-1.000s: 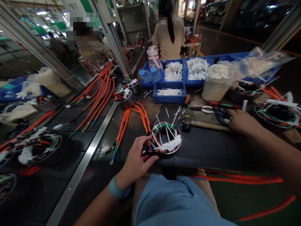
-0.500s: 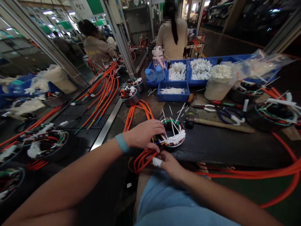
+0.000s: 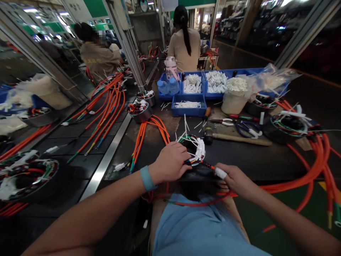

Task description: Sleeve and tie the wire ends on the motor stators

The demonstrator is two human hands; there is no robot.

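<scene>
In front of me on the bench sits a motor stator (image 3: 199,151), a ring of windings with white sleeves on its rim and thin white sticks poking up. My left hand (image 3: 173,161) curls over its near left edge, with the fingers reaching into the ring. An orange cable (image 3: 209,165) runs out from the near right of the ring. My right hand (image 3: 232,175) is closed on that cable, a white wrap round one finger. A loop of red-orange cable (image 3: 205,204) hangs over my lap below.
A hammer (image 3: 239,139), pliers (image 3: 226,122) and blue-handled scissors (image 3: 249,129) lie behind the stator. Blue bins (image 3: 189,111) of white sleeves stand at the back. More stators (image 3: 287,128) with orange cables sit right and left. Two people sit beyond.
My right hand has moved right, away from my left hand, drawing the orange cable out sideways. The cable bunch under my left hand has loosened. The whole view has shifted slightly.
</scene>
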